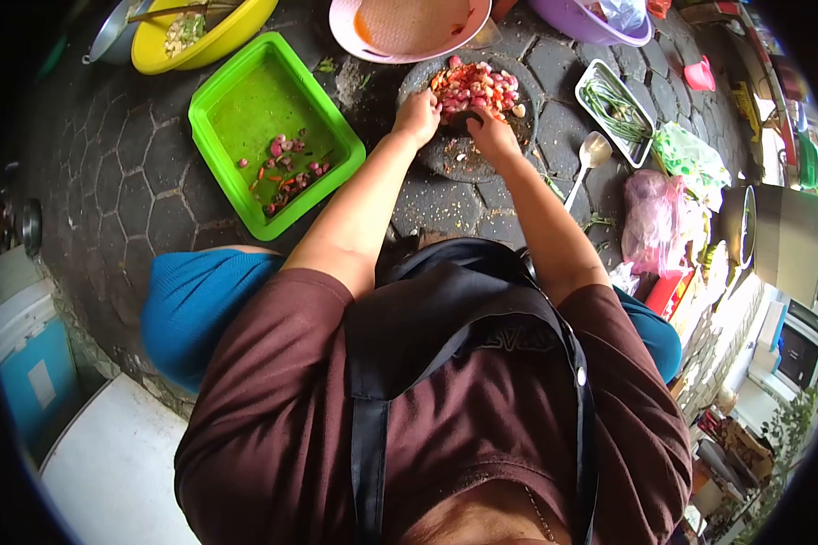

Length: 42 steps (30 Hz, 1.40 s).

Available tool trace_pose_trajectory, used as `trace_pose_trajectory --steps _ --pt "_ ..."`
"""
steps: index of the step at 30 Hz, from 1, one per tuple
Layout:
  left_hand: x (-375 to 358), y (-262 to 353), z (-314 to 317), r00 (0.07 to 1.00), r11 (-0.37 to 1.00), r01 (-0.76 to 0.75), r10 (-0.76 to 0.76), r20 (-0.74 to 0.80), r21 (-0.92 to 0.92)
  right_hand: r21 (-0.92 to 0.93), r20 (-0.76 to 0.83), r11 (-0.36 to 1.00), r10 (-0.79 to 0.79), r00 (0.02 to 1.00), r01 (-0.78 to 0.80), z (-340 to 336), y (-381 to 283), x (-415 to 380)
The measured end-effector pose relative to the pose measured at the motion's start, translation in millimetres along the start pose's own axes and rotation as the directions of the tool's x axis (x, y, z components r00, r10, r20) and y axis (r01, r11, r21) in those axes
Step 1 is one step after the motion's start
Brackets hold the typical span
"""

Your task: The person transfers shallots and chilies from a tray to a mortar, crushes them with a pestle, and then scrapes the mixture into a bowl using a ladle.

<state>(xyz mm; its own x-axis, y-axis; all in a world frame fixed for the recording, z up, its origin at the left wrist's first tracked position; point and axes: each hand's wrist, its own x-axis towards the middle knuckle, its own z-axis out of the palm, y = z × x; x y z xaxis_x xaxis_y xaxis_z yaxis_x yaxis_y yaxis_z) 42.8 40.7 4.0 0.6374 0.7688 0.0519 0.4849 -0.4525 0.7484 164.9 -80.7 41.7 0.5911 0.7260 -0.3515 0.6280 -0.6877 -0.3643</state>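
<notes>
A round stone mortar [445,159] stands on the paving, heaped with shallots and chopped red chillies [474,86]. My left hand [418,118] is at the mortar's left side, its fingers bent against the edge of the heap; what they hold, if anything, is hidden. At the near right of the heap, my right hand [493,134] is closed round a dark stone pestle [463,120]. Left of the mortar lies a green tray [350,136] with several shallots and chilli pieces [286,173] in its near part.
A pink basin [409,54] lies beyond the mortar, a yellow bowl [159,54] at the far left and a purple basin [591,32] at the far right. To the right are a metal spoon [594,150], a tray of green beans [616,109] and plastic bags [653,218].
</notes>
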Motion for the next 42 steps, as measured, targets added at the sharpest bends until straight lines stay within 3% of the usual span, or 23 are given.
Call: trace_pose_trajectory --steps 2,6,10,11,12,14,16,18,20,21,22,24,25,26,27,29,35,40,41,42 --pt "-2.7 -8.3 12.0 0.999 0.999 -0.049 0.049 -0.006 -0.011 0.042 -0.012 0.999 -0.019 1.0 0.019 -18.7 2.1 -2.9" --pt "-7.0 -4.9 17.0 0.997 1.0 -0.008 0.01 0.074 -0.021 0.0 -0.117 0.999 0.044 0.992 -0.044 -28.5 -15.3 -36.0" --pt "-13.0 0.2 19.3 0.998 1.0 -0.017 0.017 0.055 0.005 -0.171 -0.077 0.985 -0.004 0.997 -0.01 10.1 -11.9 -39.9" --pt "-14.1 1.9 20.6 0.998 0.997 -0.058 0.056 0.036 0.042 -0.165 -0.095 0.986 0.017 0.995 -0.033 7.1 -12.3 -31.0" --pt "-12.0 -4.3 28.2 0.994 0.994 -0.098 0.095 0.052 0.053 -0.016 -0.029 0.998 0.066 0.997 -0.067 -6.6 -15.5 -25.1" --pt "-12.9 11.5 30.0 0.993 0.996 -0.002 -0.009 0.121 0.087 0.076 -0.096 0.995 -0.058 0.994 0.065 -4.2 9.5 -4.2" --pt "-11.3 13.6 37.2 0.972 0.999 -0.042 0.037 0.23 0.014 0.097 -0.077 0.995 -0.017 0.997 0.024 -29.9 -1.4 -19.0" --pt "-6.8 -14.5 77.5 0.972 0.978 -0.208 0.204 0.119 0.021 0.076 -0.098 0.995 0.074 0.992 -0.066 -40.1 -2.1 -33.0" --pt "-5.6 -17.5 85.4 0.985 0.933 0.031 0.032 0.169 -0.358 0.091 -0.117 0.995 0.052 0.992 -0.042 -39.0 2.6 -40.2" --pt "-10.2 15.2 42.1 0.965 0.954 0.179 -0.123 0.23 -0.241 0.084 -0.094 0.994 0.083 0.992 -0.075 -40.2 -0.1 -46.1" --pt "-7.5 15.9 34.5 0.966 0.954 0.179 -0.124 0.227 -0.241 0.076 -0.071 0.992 0.109 0.991 -0.104 -41.0 -2.7 -50.1" --pt "0.6 12.3 24.8 0.995 0.999 0.0 0.004 0.104 -0.039 0.067 -0.054 0.992 0.11 0.992 -0.106 -39.7 -3.2 -52.3" --pt "6.0 11.8 21.5 0.998 0.991 0.054 -0.051 0.03 -0.125 0.049 -0.069 0.995 0.091 0.993 -0.088 -39.0 -3.9 -54.7" --pt "7.8 9.2 17.2 0.996 1.0 -0.031 0.031 -0.089 -0.003 0.031 -0.083 0.997 0.073 0.994 -0.071 -37.8 -3.7 -56.5" --pt "11.8 7.6 10.6 0.993 1.0 -0.028 0.027 -0.118 -0.01 0.04 -0.148 0.999 0.006 0.989 0.0 -37.6 -5.5 -59.0" --pt "16.8 6.2 -1.2 0.982 1.0 -0.025 0.021 -0.188 -0.018 0.009 -0.175 1.0 0.008 0.985 -0.007 -38.2 -10.1 -63.1" --pt "28.5 -10.4 -16.4 0.975 0.995 0.069 -0.084 -0.205 -0.077 -0.038 -0.28 0.999 0.004 0.96 -0.015 -23.2 -2.0 -61.4" --pt "24.8 -9.2 -12.1 0.958 0.998 0.008 -0.026 -0.287 -0.065 -0.174 -0.156 0.982 0.044 0.987 -0.071 6.4 18.2 -54.2" --pt "22.3 -9.2 -9.4 0.965 0.997 0.008 -0.027 -0.26 -0.073 -0.198 -0.248 0.979 -0.011 0.969 -0.039 21.3 25.5 -52.1" --pt "27.2 -8.6 -10.8 0.969 0.997 0.001 -0.02 -0.245 -0.078 -0.243 -0.152 0.967 0.04 0.988 -0.076 10.4 10.9 -53.2"
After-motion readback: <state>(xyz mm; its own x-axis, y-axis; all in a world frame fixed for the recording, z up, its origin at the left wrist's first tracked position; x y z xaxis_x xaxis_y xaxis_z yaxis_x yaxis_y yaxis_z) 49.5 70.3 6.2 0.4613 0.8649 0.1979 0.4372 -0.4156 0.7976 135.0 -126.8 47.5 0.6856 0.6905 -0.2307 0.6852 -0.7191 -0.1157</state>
